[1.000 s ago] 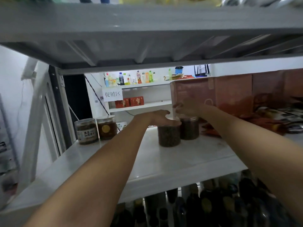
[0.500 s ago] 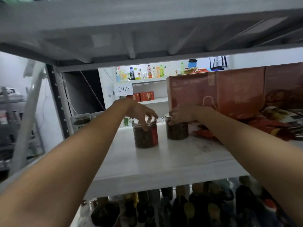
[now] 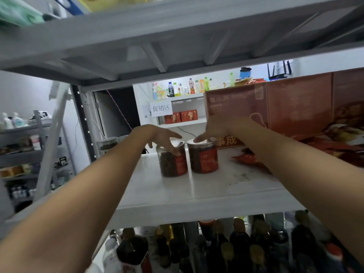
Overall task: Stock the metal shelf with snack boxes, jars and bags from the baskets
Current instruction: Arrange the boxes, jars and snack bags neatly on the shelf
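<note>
Left hand (image 3: 163,137) spread over left jar (image 3: 173,164), right hand (image 3: 215,128) with straight fingers on right jar (image 3: 204,160) at its 3 o'clock, shelf (image 3: 226,194) beneath

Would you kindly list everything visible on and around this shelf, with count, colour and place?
Shelf: one, white, centre.
Red-labelled jars: two, dark contents, side by side mid-shelf.
Clear jars: two, shelf's far left, partly hidden.
Boxes: at least two, red-brown, back right.
Bags: red, count unclear, right of the jars.
Bottles: many, dark, tier below.
Drink bottles: several, mixed colours, far shelf's top.
Sign: one, white, far shelf.
Small boxes: two, red, right of the sign.
Left hand: one, fingers spread over the left red-labelled jar.
Right hand: one, fingertip on the right one's lid.
</note>
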